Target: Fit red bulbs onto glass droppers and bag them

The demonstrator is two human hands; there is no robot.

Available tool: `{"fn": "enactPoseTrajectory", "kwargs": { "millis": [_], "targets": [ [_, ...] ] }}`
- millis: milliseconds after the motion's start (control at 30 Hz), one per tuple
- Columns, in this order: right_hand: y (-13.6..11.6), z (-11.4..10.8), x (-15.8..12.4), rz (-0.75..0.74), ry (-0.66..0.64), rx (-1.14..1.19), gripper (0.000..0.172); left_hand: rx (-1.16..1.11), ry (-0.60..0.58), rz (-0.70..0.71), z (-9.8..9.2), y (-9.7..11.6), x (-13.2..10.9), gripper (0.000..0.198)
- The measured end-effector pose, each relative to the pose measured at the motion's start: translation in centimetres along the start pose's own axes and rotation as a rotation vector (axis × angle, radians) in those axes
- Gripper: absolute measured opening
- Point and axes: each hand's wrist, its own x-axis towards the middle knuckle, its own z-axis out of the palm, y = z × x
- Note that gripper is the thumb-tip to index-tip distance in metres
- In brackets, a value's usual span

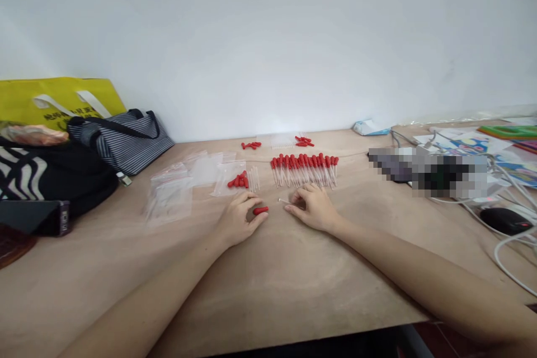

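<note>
My left hand is closed around a red rubber dropper bulb, with thumb and fingers on either side of it. My right hand pinches a thin clear dropper tube whose free end points left toward the bulb; the two are apart. Behind my right hand lies a row of droppers, red bulbs at the far end and clear tubes toward me. Just beyond my left hand are a small heap of loose red bulbs and several bare clear tubes.
Clear plastic bags lie to the left. More red bulbs sit near the wall. A striped bag, a yellow bag and a black bag stand at the left. Cables, papers and a black mouse occupy the right.
</note>
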Motion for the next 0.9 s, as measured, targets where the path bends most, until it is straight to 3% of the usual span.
{"fn": "enactPoseTrajectory", "kwargs": {
  "millis": [233,467,733,900],
  "targets": [
    [-0.4,0.1,-0.1,-0.048,-0.021,-0.120,0.022,-0.060,0.022,-0.013,0.6,-0.4,0.4,0.011],
    [-0.3,0.0,-0.1,-0.034,-0.018,-0.037,0.019,-0.069,-0.035,-0.051,0.2,0.4,0.3,0.012],
    [-0.9,0.0,-0.1,-0.093,0.011,0.037,0.019,-0.060,-0.029,0.119,0.4,0.6,0.6,0.022],
    [-1.1,-0.1,-0.2,-0.136,-0.011,0.055,0.019,-0.104,-0.019,0.104,0.4,0.9,0.6,0.019]
  ]
}}
